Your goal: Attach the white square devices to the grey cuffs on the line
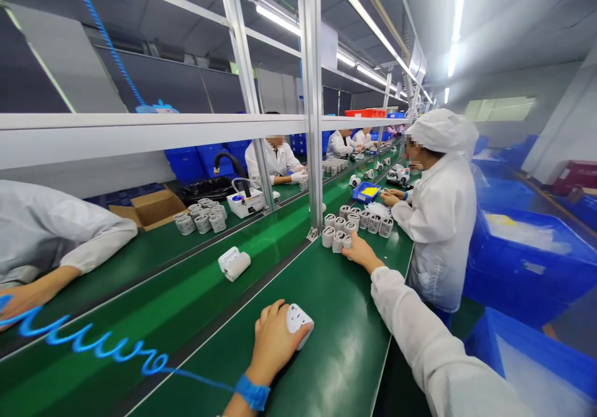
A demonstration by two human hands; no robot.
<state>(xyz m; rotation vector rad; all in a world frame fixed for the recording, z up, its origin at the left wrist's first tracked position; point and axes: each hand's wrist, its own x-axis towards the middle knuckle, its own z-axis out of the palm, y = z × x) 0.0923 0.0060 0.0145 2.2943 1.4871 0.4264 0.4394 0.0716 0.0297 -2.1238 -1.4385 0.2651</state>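
My left hand (275, 342), with a blue wrist strap (252, 393) joined to a coiled blue cord, is closed around a white socket adapter (296, 319) low over the green bench. Dark slots show on the adapter's upper face. Farther forward, my right hand (361, 250) reaches to a cluster of white adapter housings (328, 237) standing in rows. Its fingers are closed on a housing at the cluster's near right corner (344, 240); the fingertips are partly hidden.
Two white pieces (234, 263) lie on the conveyor belt (200, 293) at left. A metal post (311, 94) rises beside the housings, under a white shelf (153, 132). A co-worker (443, 206) stands ahead right near a blue tray (366, 192). Blue bins (527, 268) stand at right.
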